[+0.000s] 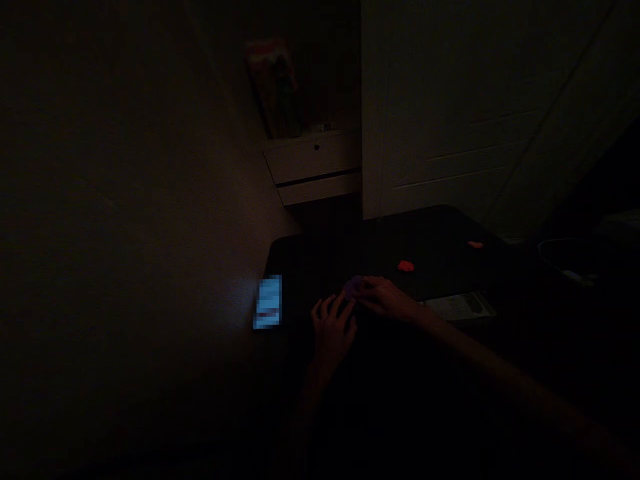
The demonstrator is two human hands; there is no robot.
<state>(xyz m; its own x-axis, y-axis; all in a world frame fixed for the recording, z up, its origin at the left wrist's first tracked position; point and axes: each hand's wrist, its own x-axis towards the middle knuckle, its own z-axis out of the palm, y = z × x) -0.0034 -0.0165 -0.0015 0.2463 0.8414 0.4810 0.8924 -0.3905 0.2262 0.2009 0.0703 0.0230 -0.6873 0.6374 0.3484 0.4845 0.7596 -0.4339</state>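
In a very dark room, a small flat purple piece (353,287) is at the middle of a black table (320,257); its exact kind does not show. My right hand (387,298) pinches its right side between thumb and fingers. My left hand (334,327) has its fingers spread, with a fingertip near or touching the lower edge of the purple piece. A bright red-orange lump (405,266) lies on the table beyond my right hand. Another small orange piece (475,245) is farther right.
A lit screen (269,302), blurred into blocks, stands at the table's left edge by the wall. A pale flat item (457,307) lies beyond my right forearm. Behind are a drawer unit (315,160), a picture-like box (274,87) and a pale door or cabinet panel (440,120).
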